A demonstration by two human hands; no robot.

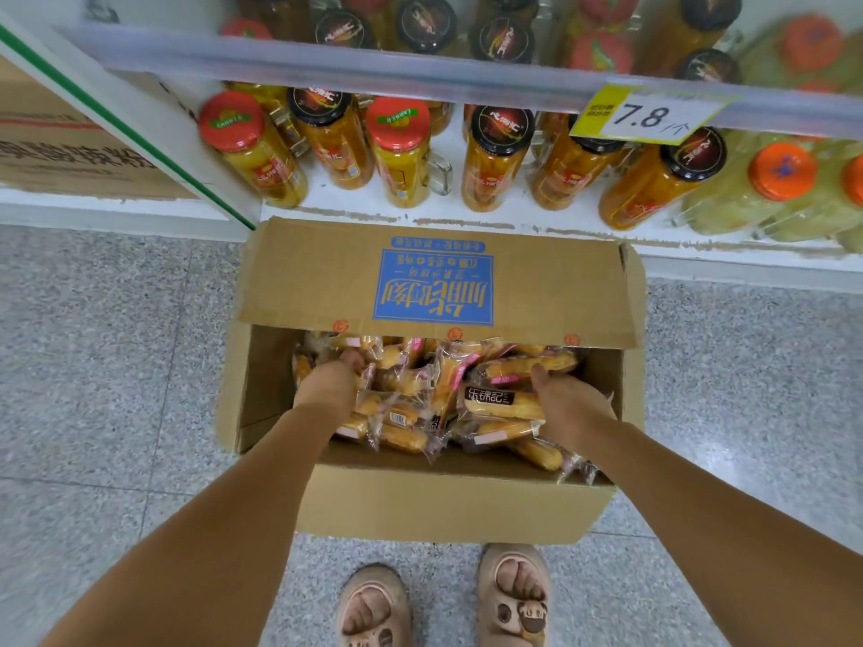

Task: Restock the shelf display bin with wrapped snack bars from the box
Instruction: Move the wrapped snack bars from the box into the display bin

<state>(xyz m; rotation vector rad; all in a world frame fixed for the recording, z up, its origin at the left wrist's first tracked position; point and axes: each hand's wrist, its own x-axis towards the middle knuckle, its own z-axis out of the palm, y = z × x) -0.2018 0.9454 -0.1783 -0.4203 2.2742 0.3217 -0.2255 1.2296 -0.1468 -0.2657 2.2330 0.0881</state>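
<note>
Fingers of the left hand (334,380) curl down into the wrapped snack bars (420,403) at centre frame and grip some of them; the right hand (567,401) lies thumb-first against the right side of the pile, its fingers hidden, so its hold cannot be told. Speckled grey floor (93,366) fills the lower frame; two white shelves (513,212) cross the top; one open cardboard box (443,502) stands on the floor against the lower shelf, its one far flap (303,282) raised and printed in blue; the bars lie heaped inside it, too overlapped to count. The lower shelf's front row shows two red-lidded jars (232,121), four black-lidded jars (502,128) and two orange-lidded jars (782,171); two beige sandals (513,595) sit at the bottom edge; one yellow price tag (654,115) reading 7.8 hangs on the upper shelf rail, upper right.
</note>
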